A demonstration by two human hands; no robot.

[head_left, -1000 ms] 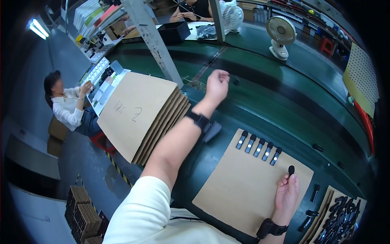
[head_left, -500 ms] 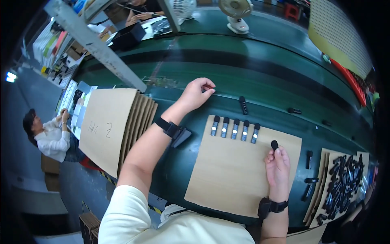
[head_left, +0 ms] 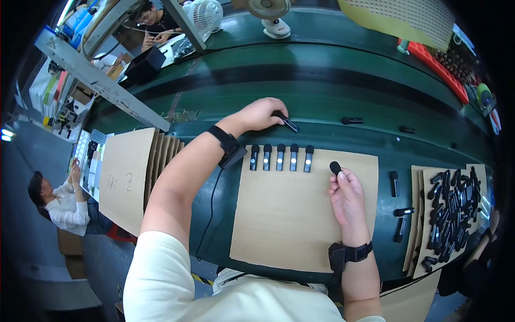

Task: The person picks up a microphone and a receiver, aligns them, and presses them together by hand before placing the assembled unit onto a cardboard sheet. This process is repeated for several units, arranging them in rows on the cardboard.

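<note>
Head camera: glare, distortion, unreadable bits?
Head view, rim: corners black, green work surface curving, pale sheen across its far side. Head view, far left: lamp blown out white. Head view, centre: microphone row fairly sharp. Head view, right: microphone pile too jumbled to count.

The counter (head_left: 221,214) has a green surface. A brown cardboard sheet (head_left: 295,220) lies flat near the front edge. Loose black microphones (head_left: 395,184) rest between this sheet and a set of overlapping cardboard pieces (head_left: 420,257) at the right. Additional microphones (head_left: 352,121) lie beyond the sheet's far edge
</note>
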